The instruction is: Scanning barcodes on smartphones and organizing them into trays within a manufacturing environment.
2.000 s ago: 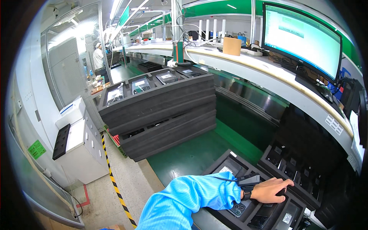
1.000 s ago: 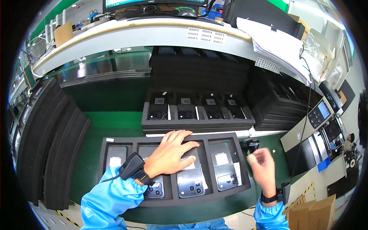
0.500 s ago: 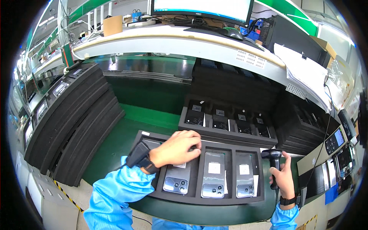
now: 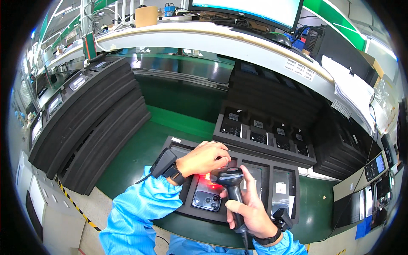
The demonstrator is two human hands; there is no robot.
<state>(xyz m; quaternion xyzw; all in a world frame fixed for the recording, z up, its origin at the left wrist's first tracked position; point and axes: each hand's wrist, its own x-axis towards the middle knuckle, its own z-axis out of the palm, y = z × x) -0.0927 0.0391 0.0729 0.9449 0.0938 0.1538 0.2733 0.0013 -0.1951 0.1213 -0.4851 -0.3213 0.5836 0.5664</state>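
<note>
My right hand (image 4: 254,210) grips a black handheld barcode scanner (image 4: 229,177) by its handle, over the middle of the black foam tray (image 4: 262,160). The scanner's head points left, and red light falls on a grey smartphone (image 4: 207,199) lying back-up in its slot. My left hand (image 4: 206,158) is closed above that phone's far end, fingers curled; what they hold, if anything, is hidden. Another phone (image 4: 280,196) lies in the right slot, with a white label on its back. The scanner and my right hand partly cover the phone between them.
Behind the tray, another foam tray (image 4: 265,145) holds several dark phones. Tall stacks of foam trays (image 4: 100,108) stand at the left, with more stacks (image 4: 340,136) at the right. A shelf (image 4: 178,39) with a monitor (image 4: 250,10) crosses above the green bench (image 4: 170,121).
My right hand has brought the scanner leftward from the tray's right side to over its middle, and red light now shows on a phone. My left hand stays over the same phone.
</note>
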